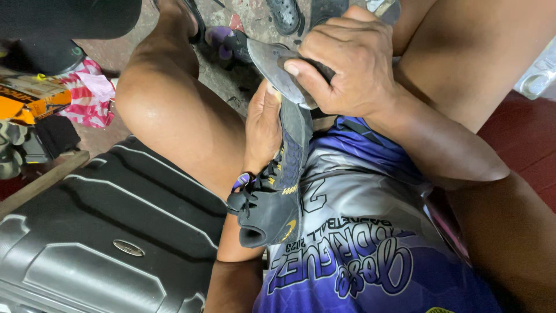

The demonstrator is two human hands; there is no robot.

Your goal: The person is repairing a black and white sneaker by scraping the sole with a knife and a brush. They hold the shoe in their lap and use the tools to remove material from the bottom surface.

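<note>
— Sole (272, 64) peels away from a dark sneaker (278, 191) held upright over your lap, toe end up, heel opening near your shirt (370, 243). Your right hand (353, 64) is clenched on the loose grey flap, thumb pressed on top, while your left hand (263, 124) wraps the shoe's upper from behind, fingers closed around it.

— What could go wrong from here?

— Flap could tear, I judge, if you bend it back too sharply; the rubber already curves hard under your thumb. Pull unevenly and the split may run crooked down the shoe's side.

— And the grip?

— Left hand holds only the narrow middle. If it slips, the sneaker likely twists or drops onto your lap or against the grey hard-shell suitcase (110, 232) just beside your knee.

— Anything near?

— Other shoes (286, 14) lie on the floor (231, 81) beyond your hands, with a pink striped cloth (90, 95) to the left. A dropped shoe could land among them.
</note>
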